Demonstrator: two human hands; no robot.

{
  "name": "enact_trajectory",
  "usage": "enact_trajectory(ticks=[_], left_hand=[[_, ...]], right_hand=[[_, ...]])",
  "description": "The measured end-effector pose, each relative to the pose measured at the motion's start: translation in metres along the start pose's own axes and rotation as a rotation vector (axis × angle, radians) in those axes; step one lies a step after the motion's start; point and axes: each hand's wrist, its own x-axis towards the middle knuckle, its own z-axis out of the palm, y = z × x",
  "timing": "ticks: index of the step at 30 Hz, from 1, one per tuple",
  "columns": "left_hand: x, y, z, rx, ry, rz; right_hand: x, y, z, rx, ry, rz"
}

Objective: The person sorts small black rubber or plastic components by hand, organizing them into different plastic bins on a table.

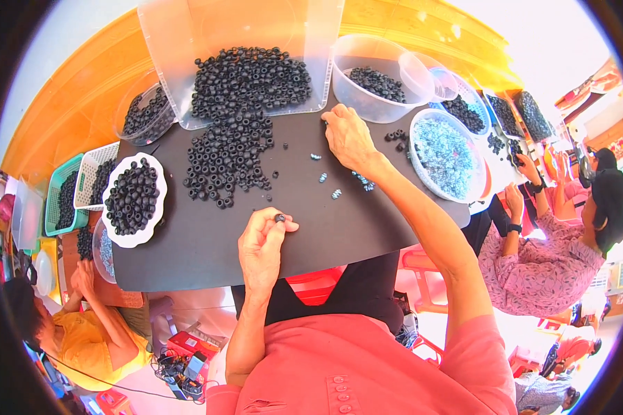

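Near the front of the dark table, my left hand (262, 249) pinches one small round black part with a hole (280, 218) between thumb and fingers. My right hand (351, 142) reaches to the far side, below the clear round tub (374, 111). Its fingertips are drawn together around something dark, mostly hidden. Between my hands lie several small light-blue pieces (336, 194); others sit partly behind my right wrist. A pile of loose black parts (228, 155) spills toward me out of a large tipped clear bin (159, 55).
To the left, a white scalloped dish (160, 183) holds black parts, beside white (90, 162) and green baskets (57, 173). On the right, a round bowl (474, 190) is full of light-blue pieces. Co-workers sit at left (100, 346) and right (540, 270). A red stool (422, 273) stands below the table.
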Motion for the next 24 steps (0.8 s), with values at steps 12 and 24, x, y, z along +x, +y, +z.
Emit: enact_trajectory(ticks=[12,24], left_hand=[[0.000,0.001,0.000,-0.008,-0.020,-0.033],[-0.001,0.003,-0.002,-0.027,-0.016,-0.066]], right_hand=[[0.018,-0.054,-0.011,0.603,0.144,0.228],[0.017,-0.086,-0.022,0.579,-0.043,-0.019]])
